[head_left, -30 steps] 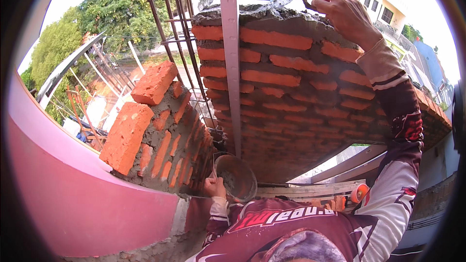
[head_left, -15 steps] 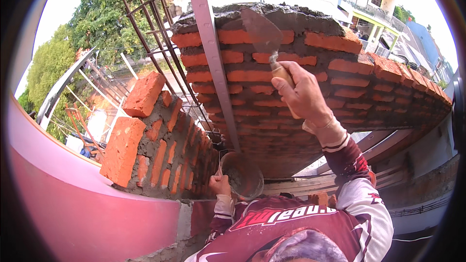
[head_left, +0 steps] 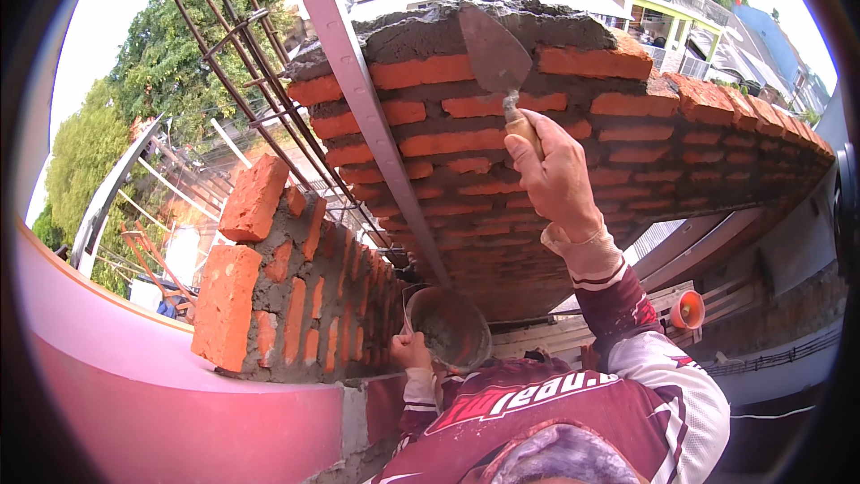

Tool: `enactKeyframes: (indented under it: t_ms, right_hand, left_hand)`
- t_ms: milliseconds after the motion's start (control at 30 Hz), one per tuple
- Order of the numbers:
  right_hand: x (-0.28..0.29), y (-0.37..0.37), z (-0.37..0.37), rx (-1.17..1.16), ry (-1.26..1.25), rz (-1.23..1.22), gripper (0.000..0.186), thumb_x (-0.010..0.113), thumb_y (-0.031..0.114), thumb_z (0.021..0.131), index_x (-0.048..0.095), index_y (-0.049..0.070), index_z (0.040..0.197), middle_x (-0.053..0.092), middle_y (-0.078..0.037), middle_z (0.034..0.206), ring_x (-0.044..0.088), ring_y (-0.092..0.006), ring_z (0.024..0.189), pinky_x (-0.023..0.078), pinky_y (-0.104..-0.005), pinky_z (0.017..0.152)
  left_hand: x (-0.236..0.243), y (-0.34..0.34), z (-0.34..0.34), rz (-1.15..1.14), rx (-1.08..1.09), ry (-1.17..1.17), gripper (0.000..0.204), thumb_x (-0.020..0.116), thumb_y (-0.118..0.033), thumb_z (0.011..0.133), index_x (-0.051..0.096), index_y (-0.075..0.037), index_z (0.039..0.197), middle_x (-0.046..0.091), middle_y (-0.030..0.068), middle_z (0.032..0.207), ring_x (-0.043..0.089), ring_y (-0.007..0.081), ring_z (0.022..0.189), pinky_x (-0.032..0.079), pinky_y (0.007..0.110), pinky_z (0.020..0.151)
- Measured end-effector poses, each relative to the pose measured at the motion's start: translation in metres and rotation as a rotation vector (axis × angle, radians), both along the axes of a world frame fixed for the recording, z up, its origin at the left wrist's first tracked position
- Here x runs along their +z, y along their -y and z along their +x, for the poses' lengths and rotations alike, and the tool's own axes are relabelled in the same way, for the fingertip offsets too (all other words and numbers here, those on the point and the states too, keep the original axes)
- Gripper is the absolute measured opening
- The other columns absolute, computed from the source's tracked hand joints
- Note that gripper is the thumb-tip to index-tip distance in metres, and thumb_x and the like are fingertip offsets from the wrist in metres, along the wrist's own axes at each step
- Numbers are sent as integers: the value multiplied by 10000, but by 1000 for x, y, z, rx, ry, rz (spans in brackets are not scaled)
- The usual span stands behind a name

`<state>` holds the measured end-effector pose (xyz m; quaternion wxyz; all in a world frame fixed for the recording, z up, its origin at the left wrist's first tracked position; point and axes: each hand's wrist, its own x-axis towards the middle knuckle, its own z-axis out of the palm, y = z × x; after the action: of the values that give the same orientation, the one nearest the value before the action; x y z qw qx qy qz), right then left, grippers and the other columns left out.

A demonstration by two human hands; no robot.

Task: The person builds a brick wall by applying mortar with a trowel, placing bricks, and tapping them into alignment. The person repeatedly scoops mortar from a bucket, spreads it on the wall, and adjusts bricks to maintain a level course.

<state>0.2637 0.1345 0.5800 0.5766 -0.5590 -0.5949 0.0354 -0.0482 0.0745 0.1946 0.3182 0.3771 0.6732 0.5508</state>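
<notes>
My right hand [head_left: 557, 170] is closed round the wooden handle of a pointed trowel [head_left: 495, 52]. The trowel's blade points away from me, across the grey mortar [head_left: 573, 31] along the top of the brick wall [head_left: 475, 143]; whether blade and mortar touch, I cannot tell. Low down near my body, my left hand [head_left: 411, 351] grips the rim or wire handle of a dark bucket [head_left: 459, 336]. Grey mortar residue coats the bucket's inside. Beside that hand stands a shorter stretch of brickwork with loose-edged red bricks [head_left: 228, 305] at its end.
A metal upright [head_left: 358, 99] slants in front of the wall, with steel reinforcing bars [head_left: 242, 45] to its left. A pink wall [head_left: 179, 403] runs along the lower left. On wooden planks [head_left: 726, 300] at right sits an orange container [head_left: 688, 309]. Trees and houses lie beyond.
The view has shifted, so the wall and upright appear further left. The trowel blade has turned slightly over the mortar. The orange container has come into sight; my left hand keeps its grip.
</notes>
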Motion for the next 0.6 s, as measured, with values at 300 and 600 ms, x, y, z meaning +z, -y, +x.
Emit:
enactKeyframes:
  t_ms: [300, 600]
  right_hand:
    - [-4, 56, 63, -223, -416, -70, 375, 627, 238, 1026, 635, -19, 1299, 650, -20, 811, 619, -68, 629, 517, -239, 521]
    - [100, 18, 85, -473, 885, 80, 374, 748, 180, 880, 689, 141, 1247, 663, -42, 1038, 685, -240, 948, 556, -373, 829]
  left_hand:
    - [7, -5, 4, -31, -13, -30, 239, 725, -69, 710, 486, -58, 707, 531, -7, 698, 474, 116, 639, 433, 315, 602]
    - [14, -8, 19, -9, -75, 101, 226, 721, -82, 720, 497, -58, 708, 530, -17, 694, 459, 104, 634, 422, 303, 591]
